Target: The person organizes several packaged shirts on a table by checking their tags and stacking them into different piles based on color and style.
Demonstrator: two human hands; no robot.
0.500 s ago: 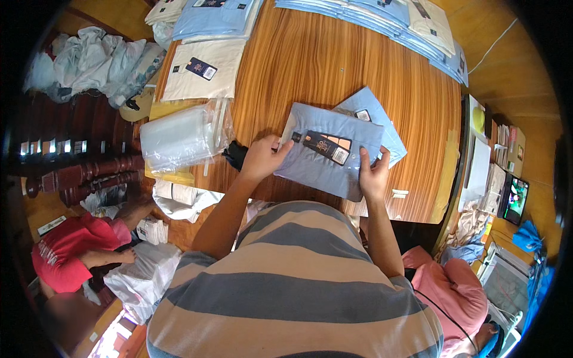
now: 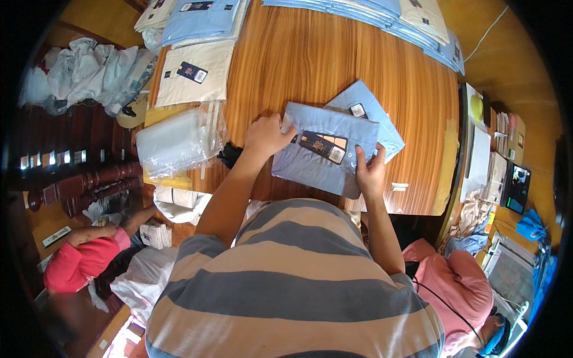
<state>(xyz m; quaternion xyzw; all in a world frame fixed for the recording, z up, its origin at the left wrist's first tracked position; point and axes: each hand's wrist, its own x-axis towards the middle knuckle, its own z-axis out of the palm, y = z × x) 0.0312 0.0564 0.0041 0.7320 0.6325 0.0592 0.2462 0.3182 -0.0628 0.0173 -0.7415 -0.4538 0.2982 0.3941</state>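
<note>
A blue-grey folded garment in a clear plastic bag [image 2: 316, 173] lies in front of me, tilted a little, with a dark hang tag [image 2: 322, 147] on its upper face. My left hand [image 2: 266, 138] grips its left edge, the thumb lying on top by the tag. On the right edge, my right hand [image 2: 370, 172] pinches it with the thumb above and the other fingers partly hidden beneath. A second, lighter blue folded garment [image 2: 377, 122] with its own tag lies partly under it on the wooden table [image 2: 298, 65].
A stack of clear plastic bags [image 2: 173, 140] lies at the table's left edge, below a cream folded garment [image 2: 197, 74]. Blue folded garments [image 2: 200, 24] are piled far left, more [image 2: 358, 13] at the far edge. People in red [image 2: 83, 256] and pink [image 2: 447, 292] sit on either side.
My left hand has shifted up along the garment's left edge, its thumb moving toward the tag. The right hand keeps its hold. The person in red has moved an arm.
</note>
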